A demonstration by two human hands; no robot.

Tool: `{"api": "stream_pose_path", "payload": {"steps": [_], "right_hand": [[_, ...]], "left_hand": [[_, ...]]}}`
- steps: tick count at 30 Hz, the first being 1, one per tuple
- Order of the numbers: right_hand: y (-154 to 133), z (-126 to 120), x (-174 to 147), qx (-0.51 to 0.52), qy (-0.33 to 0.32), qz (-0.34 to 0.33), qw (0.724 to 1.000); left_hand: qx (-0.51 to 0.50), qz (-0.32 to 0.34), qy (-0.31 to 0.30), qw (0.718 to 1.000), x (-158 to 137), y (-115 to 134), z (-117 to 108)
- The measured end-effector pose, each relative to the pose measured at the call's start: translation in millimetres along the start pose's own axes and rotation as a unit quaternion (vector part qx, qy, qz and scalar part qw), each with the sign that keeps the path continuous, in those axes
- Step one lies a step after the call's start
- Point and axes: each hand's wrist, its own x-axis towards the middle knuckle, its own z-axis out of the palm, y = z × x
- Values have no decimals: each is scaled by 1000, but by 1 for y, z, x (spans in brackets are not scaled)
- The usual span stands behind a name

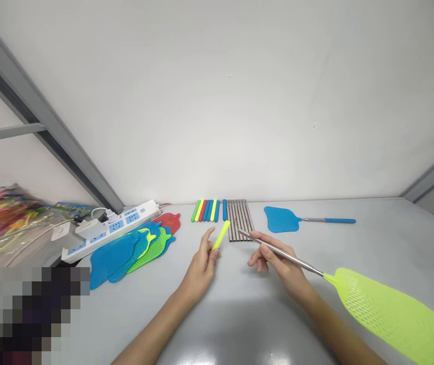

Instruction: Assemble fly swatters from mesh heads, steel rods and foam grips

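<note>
Between the thumb and fingers of my left hand (203, 261) is a yellow handle sleeve (222, 234), tilted up to the right. My right hand (279, 261) grips the metal rod of a fly swatter whose yellow-green perforated head (391, 314) reaches toward the lower right corner. The rod's bare end points at the sleeve, with a gap between them. Just beyond my hands lie several metal rods (241, 220) side by side. Left of them is a row of colored handle sleeves (205, 210) in green, yellow, red and blue.
A blue fly swatter (282, 219) with a blue handle lies at the back right. On the left, several loose swatter heads (114, 253) overlap beside a white power strip (150, 208) with plugs in it. A plastic bag (7, 218) of colorful items sits at the far left.
</note>
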Motion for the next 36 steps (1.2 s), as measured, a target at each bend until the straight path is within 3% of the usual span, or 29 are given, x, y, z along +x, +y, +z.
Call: {"api": "stream_pose_path", "payload": {"steps": [4,10,17,25,32,36], "right_hand": [[2,-1,2,3,43,2,999],[4,0,3,24,43,24,999],[6,-5,3,49,88,11,995],[9,-1,4,4,16,40,999],[13,-13,7,70,132,-9,989],[14,-15,7,85,128,2,988]], "left_hand": [[26,30,-1,999,2,-2,-1],[41,51,-2,998,3,-3,-2],[34,63,-3,997,3,-2,-2],[13,94,-30,995,1,4,-2],[14,91,-34,995,1,5,-3],[13,95,-35,995,0,5,-3]]}}
